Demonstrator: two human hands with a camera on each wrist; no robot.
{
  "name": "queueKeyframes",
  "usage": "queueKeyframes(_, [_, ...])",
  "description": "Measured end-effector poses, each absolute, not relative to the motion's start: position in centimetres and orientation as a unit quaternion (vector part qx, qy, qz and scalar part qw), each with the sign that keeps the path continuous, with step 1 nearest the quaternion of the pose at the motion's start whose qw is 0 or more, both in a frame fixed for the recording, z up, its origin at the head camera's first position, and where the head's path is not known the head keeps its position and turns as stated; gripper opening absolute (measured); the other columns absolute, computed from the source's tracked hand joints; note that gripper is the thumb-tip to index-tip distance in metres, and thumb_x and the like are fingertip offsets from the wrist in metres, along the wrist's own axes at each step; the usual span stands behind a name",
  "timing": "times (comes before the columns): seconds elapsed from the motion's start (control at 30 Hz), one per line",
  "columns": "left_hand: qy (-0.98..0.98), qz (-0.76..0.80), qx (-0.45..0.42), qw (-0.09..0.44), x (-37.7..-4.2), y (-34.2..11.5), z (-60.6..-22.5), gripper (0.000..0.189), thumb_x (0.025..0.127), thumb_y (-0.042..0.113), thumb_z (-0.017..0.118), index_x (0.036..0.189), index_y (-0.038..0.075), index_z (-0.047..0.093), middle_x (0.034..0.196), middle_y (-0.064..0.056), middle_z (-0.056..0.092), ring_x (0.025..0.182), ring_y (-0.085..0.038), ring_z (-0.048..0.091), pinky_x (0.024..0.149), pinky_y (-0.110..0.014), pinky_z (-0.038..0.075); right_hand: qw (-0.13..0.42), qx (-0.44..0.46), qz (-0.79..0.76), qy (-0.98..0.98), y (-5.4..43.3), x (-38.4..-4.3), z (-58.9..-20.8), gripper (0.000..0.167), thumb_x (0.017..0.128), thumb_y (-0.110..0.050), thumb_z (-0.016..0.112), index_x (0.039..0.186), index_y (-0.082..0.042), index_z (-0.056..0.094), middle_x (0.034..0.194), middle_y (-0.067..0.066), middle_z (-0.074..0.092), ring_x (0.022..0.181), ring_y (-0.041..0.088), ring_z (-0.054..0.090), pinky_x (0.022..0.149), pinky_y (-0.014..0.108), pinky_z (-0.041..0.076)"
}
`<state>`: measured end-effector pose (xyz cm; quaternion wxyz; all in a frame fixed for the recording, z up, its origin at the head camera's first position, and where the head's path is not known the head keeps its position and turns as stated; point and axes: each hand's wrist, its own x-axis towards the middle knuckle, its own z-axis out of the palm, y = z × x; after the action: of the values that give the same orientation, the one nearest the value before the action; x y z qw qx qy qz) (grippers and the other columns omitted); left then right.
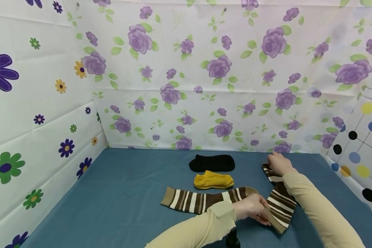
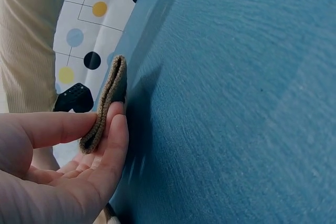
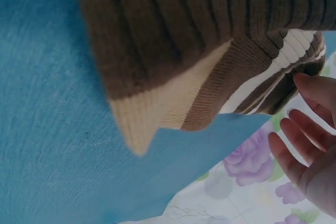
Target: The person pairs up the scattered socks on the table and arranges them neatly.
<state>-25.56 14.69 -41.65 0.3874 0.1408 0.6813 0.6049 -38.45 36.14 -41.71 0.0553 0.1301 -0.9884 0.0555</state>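
Note:
A brown, white and tan striped sock (image 1: 282, 203) is stretched between both hands at the right of the table. My left hand (image 1: 255, 209) pinches its tan cuff (image 2: 107, 103) between thumb and fingers, with the folded edge showing in the left wrist view. At the sock's far end, my right hand (image 1: 280, 163) pinches the toe; in the right wrist view the thumb (image 3: 315, 88) lies against the knit while the other fingers are spread below. The sock bends at its tan heel (image 3: 184, 95). A matching striped sock (image 1: 186, 200) lies flat to the left, partly behind the left hand.
A yellow ankle sock (image 1: 214, 180) and a black sock (image 1: 212, 163) lie behind the flat striped sock. The blue table cover (image 1: 127, 193) meets flower-printed sheets (image 1: 173, 113) at the back and left, and a dotted sheet (image 1: 359, 158) at the right.

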Motion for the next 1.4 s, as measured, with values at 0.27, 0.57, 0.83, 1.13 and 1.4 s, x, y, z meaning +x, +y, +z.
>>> queueKeyframes(0.27, [0.681, 0.602, 0.142, 0.392, -25.7, 14.5, -41.8, 0.020, 0.081, -0.018, 0.049, 0.093, -0.002, 0.051, 0.069, -0.019, 0.056, 0.089, -0.044, 0.057, 0.075, -0.046, 0.047, 0.056, 0.149, 0.042, -0.986, 36.9, -39.2, -42.5, 0.012, 0.081, 0.007, 0.061, 0.085, 0.001, 0.052, 0.071, 0.005, 0.051, 0.064, 0.022, 0.054, 0.054, 0.038, 0.045])
queueKeyframes(0.57, [0.683, 0.604, 0.142, 0.384, -25.7, 14.4, -41.6, 0.019, 0.081, -0.018, 0.050, 0.091, -0.002, 0.052, 0.069, -0.018, 0.056, 0.088, -0.043, 0.057, 0.074, -0.046, 0.047, 0.044, 0.141, 0.044, -0.988, 36.9, -38.5, -41.1, 0.009, 0.082, 0.010, 0.055, 0.086, 0.003, 0.060, 0.076, 0.011, 0.058, 0.069, 0.027, 0.057, 0.057, 0.043, 0.046])
queueKeyframes(0.83, [0.697, 0.599, 0.154, 0.363, -25.9, 14.3, -41.4, 0.016, 0.080, -0.016, 0.053, 0.090, -0.004, 0.056, 0.073, -0.015, 0.056, 0.083, -0.041, 0.060, 0.071, -0.042, 0.049, 0.041, 0.128, 0.068, -0.989, 37.5, -37.9, -39.3, 0.023, 0.083, 0.011, 0.048, 0.067, -0.005, 0.055, 0.058, 0.001, 0.047, 0.051, 0.016, 0.044, 0.047, 0.035, 0.035])
queueKeyframes(1.13, [0.679, 0.614, 0.174, 0.363, -26.0, 13.7, -40.2, 0.018, 0.081, -0.017, 0.052, 0.093, -0.003, 0.055, 0.074, -0.016, 0.057, 0.084, -0.040, 0.060, 0.072, -0.043, 0.049, 0.075, 0.154, 0.053, -0.984, 38.4, -38.0, -37.6, 0.009, 0.078, 0.012, 0.055, 0.076, 0.005, 0.061, 0.069, 0.011, 0.058, 0.063, 0.028, 0.057, 0.053, 0.043, 0.046])
queueKeyframes(1.4, [0.675, 0.621, 0.181, 0.355, -26.1, 13.4, -39.4, 0.018, 0.080, -0.016, 0.052, 0.095, -0.005, 0.055, 0.078, -0.016, 0.055, 0.080, -0.039, 0.061, 0.070, -0.041, 0.049, 0.075, 0.143, 0.063, -0.985, 39.2, -37.5, -36.6, 0.015, 0.078, 0.013, 0.050, 0.076, 0.003, 0.061, 0.068, 0.010, 0.056, 0.061, 0.025, 0.054, 0.051, 0.041, 0.042])
